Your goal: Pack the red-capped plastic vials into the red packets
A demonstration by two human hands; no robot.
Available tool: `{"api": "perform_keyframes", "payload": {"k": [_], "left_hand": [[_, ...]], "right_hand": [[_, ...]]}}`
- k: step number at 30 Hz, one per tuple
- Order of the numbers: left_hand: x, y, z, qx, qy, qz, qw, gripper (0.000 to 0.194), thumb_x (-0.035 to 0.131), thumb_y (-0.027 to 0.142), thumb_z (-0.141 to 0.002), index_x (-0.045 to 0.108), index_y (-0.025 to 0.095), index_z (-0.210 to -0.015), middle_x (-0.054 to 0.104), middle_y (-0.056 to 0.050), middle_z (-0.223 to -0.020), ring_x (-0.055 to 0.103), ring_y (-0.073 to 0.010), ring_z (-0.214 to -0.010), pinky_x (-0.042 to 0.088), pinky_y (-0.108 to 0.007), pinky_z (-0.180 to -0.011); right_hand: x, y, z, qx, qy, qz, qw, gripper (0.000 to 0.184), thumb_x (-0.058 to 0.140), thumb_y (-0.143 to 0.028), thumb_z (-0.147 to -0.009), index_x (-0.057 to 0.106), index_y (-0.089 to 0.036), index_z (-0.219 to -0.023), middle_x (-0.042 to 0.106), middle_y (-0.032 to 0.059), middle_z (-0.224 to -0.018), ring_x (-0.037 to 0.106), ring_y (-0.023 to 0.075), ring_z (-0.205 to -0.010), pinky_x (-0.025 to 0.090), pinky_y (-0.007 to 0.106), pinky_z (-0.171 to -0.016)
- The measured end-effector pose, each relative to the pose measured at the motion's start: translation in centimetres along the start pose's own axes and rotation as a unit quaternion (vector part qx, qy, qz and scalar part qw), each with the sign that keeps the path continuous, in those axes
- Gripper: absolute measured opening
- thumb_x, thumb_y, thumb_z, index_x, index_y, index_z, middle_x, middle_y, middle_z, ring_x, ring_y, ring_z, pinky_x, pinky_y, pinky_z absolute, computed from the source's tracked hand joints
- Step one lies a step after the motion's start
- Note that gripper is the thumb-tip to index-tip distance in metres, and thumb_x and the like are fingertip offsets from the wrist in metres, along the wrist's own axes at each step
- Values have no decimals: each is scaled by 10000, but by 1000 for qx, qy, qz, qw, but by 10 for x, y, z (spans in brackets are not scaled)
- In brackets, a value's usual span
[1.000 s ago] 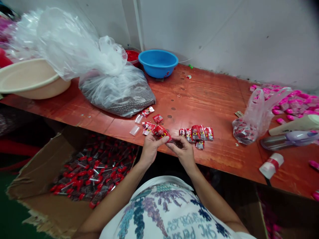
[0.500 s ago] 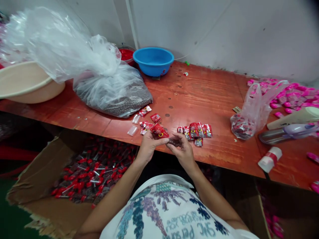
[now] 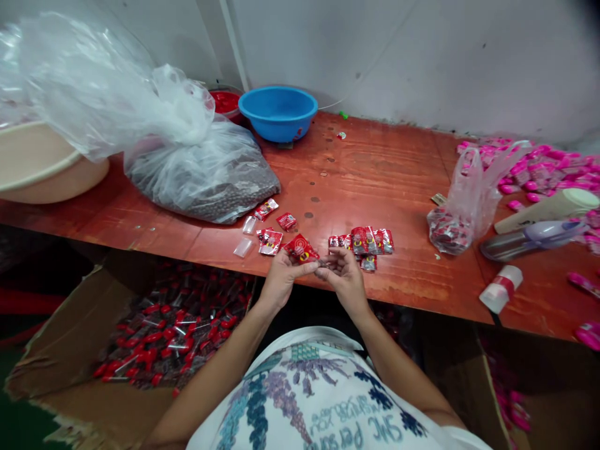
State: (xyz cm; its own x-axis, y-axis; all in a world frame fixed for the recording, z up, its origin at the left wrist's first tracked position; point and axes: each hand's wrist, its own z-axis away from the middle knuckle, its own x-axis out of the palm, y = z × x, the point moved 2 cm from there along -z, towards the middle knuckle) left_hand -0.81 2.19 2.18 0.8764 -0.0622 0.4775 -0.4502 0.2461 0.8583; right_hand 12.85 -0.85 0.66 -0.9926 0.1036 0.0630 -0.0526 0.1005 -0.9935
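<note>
Landmark: a bulging clear plastic sack of small dark grains (image 3: 206,178) is resting on the red-brown wooden table (image 3: 398,175).
Held packet: a glossy red foil packet with a yellow-and-black mark (image 3: 300,248) is lying in the grasp, below and to the right of the sack, by the table's near edge; whether it is touching the wood, I cannot tell.
Long axis: the packet is slanting from upper left, nearer the sack, down to lower right, away from it.
Nearer hand: the left hand (image 3: 280,279) is pinching the packet between thumb and fingers, its thumb pointing away from the sack.
Other hand: the right hand (image 3: 348,279) is curling farther from the sack, fingertips meeting the packet's lower right end; whether it is gripping a small dark thing there, I cannot tell.
Sack side: loose red packets (image 3: 270,242) are lying between the sack and the held packet, with small clear plastic sleeves (image 3: 242,247) beside them.
Far side: an overlapping row of red-and-silver packets (image 3: 370,240) is sitting farther right of the sack, just beyond the right hand.
</note>
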Motion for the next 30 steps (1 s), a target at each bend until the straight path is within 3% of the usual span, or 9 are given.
{"api": "perform_keyframes", "payload": {"k": [3, 7, 10, 15, 21, 27, 30], "left_hand": [[2, 0, 1, -23, -29, 35, 999, 498, 809, 149, -568, 603, 168, -1022, 693, -44, -952, 645, -180, -890, 481, -301, -826], [1, 1, -1, 10, -4, 48, 999, 342, 794, 156, -599, 618, 155, -893, 683, -14, -842, 634, -131, -777, 485, -261, -785], [1, 0, -2, 35, 16, 28, 999, 300, 797, 142, -589, 612, 157, -825, 668, 12, -774, 612, -108, -710, 485, -238, -742], [7, -7, -1, 20, -24, -38, 999, 308, 794, 166, -599, 634, 147, -862, 676, -9, -796, 612, -130, -727, 481, -258, -747], [10, -12, -2, -4, -23, -31, 999, 333, 791, 201, -613, 644, 155, -907, 665, -6, -786, 609, -133, -723, 478, -272, -757], [16, -27, 0, -35, -19, -15, 999, 386, 803, 214, -600, 651, 167, -952, 660, 5, -774, 600, -118, -706, 477, -248, -726], [16, -38, -4, -36, -23, -46, 998, 403, 795, 245, -616, 652, 167, -984, 675, -18, -825, 618, -143, -746, 487, -282, -755]], "right_hand": [[-5, 0, -2, -27, 11, 51, 998, 407, 725, -260, -722, 529, -262, -1078, 629, 5, -926, 626, 154, -782, 531, 297, -712], [-12, -5, -2, -70, -33, 108, 991, 381, 709, -253, -746, 545, -270, -1089, 611, 16, -972, 618, 164, -837, 520, 306, -750], [-15, -10, 0, -89, -97, 118, 984, 433, 680, -219, -770, 521, -287, -1167, 568, 35, -1094, 604, 167, -908, 516, 318, -810], [-20, -11, 0, -131, -96, 135, 977, 467, 649, -189, -782, 512, -303, -1214, 487, 55, -1217, 578, 159, -913, 525, 305, -788], [-28, -3, -3, -101, -128, 118, 980, 499, 645, -229, -799, 477, -320, -1260, 561, 47, -1208, 606, 168, -865, 521, 353, -804], [-32, 14, 4, -100, -50, 115, 987, 370, 665, -260, -785, 559, -292, -1138, 606, 31, -1069, 614, 171, -830, 524, 331, -755], [-46, 12, 4, -124, -54, 173, 976, 430, 696, -282, -761, 558, -311, -1167, 587, 27, -1058, 601, 166, -797, 519, 320, -736]]}}
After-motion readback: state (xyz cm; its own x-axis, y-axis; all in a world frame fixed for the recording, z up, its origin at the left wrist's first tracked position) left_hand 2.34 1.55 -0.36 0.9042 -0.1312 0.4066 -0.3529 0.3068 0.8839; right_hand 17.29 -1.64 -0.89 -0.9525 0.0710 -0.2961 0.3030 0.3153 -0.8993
